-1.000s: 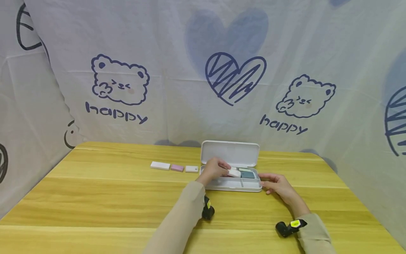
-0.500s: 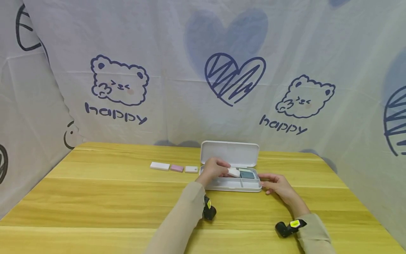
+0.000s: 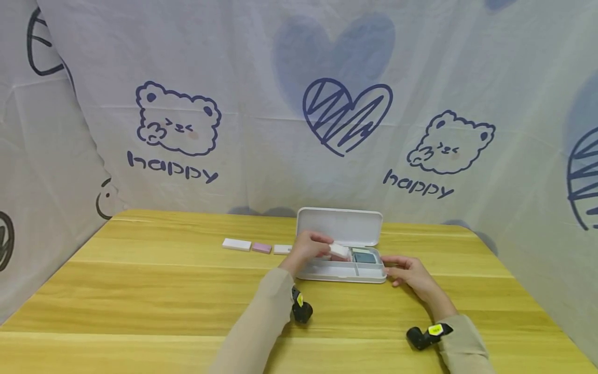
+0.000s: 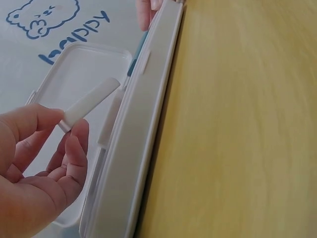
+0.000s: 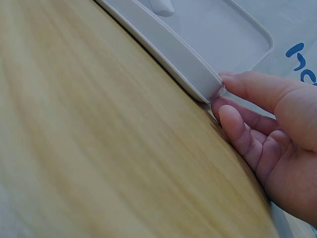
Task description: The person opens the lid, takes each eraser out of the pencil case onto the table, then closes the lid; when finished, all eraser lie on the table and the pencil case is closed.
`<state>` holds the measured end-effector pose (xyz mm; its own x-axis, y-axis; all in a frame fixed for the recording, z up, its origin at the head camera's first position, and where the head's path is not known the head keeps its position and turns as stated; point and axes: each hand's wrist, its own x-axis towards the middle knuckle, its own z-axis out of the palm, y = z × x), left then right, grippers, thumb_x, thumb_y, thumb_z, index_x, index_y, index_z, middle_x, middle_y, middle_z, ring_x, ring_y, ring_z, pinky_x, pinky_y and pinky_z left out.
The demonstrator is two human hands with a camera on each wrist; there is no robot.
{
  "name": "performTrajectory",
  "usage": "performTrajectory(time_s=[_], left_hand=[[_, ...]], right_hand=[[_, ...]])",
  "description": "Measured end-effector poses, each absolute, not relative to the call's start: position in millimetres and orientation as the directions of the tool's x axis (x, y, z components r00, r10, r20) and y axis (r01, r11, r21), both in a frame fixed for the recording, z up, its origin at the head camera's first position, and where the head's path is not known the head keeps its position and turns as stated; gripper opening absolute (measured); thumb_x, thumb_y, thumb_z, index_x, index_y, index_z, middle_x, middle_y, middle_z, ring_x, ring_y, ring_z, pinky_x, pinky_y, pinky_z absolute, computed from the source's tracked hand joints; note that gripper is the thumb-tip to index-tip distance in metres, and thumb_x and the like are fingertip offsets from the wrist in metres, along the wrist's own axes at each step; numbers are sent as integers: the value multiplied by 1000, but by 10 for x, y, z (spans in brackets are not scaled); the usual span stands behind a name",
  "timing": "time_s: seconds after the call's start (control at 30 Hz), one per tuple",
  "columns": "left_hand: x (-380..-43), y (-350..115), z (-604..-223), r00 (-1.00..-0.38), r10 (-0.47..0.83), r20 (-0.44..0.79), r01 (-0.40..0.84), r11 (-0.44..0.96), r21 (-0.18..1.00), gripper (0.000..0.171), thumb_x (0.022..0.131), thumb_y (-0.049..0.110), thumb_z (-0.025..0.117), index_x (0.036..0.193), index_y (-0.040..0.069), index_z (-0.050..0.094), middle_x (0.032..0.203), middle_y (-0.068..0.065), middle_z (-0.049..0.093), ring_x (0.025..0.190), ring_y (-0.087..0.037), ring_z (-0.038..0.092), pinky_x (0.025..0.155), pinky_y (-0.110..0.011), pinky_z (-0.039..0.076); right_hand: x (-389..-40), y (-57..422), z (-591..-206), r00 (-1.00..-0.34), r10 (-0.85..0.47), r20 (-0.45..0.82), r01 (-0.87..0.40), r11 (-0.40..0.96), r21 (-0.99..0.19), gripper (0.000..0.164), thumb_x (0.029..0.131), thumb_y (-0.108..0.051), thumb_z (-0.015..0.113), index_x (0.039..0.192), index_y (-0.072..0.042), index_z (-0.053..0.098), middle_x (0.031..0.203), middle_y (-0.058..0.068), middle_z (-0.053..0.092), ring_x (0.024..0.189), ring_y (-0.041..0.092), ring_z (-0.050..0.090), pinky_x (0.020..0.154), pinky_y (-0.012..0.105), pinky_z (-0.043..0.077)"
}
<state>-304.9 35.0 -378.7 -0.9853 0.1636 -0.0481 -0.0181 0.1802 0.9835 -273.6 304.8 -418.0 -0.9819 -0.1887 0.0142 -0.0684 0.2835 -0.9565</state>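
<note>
My left hand (image 3: 306, 250) pinches a slim white eraser (image 4: 91, 104) with a rounded end between thumb and fingertips. It holds the eraser tilted above the open white pencil case (image 3: 334, 278). Below it, something pinkish (image 3: 344, 258) shows inside the case. A blue-grey block (image 3: 365, 257) lies in the back right compartment, with a pale strip behind it. At the case's right end, my right hand (image 3: 413, 275) rests its fingertips (image 5: 228, 78) against the corner. Its other fingers are loosely bent beside the wall.
Left of the case, a long white block (image 3: 236, 244), a pink block (image 3: 261, 248) and a small white block (image 3: 282, 250) lie in a row on the wooden table (image 3: 163, 291). The case's lid (image 3: 338, 224) stands raised at the back, before a printed curtain (image 3: 261, 130).
My left hand has lifted the white eraser and drawn it slightly left, uncovering the pinkish thing in the case. My right hand has stayed at the case's end.
</note>
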Motion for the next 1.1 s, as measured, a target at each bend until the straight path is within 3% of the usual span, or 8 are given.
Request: performTrajectory(time_s=[0.27,0.8,1.1], left_hand=[[-3065,183,-3798,-985,165,-51,-28,136,990,18,77,-2,62,94,-4,67,81,-10,65,65,-13,60,65,-27,50],[-3018,-137,-3696,-991,129,-45,-32,98,995,20,78,-5,60,97,-7,65,81,-11,65,63,-11,58,63,-23,48],[-2995,-330,-3717,-992,130,-1,3,36,999,22,78,-9,58,99,-11,62,84,-13,65,64,-11,59,70,-33,50]], right_hand=[[-2756,3048,-4207,-984,-175,9,-60,292,-955,46,82,-6,62,119,15,46,117,25,51,72,10,54,55,24,49],[-2753,3046,-4195,-984,-179,5,-60,302,-951,47,82,-8,63,120,14,46,121,28,47,72,11,53,56,24,49],[-2754,3047,-4198,-984,-178,-2,-51,290,-956,48,82,-8,63,120,14,45,119,26,50,71,11,54,56,24,49]])
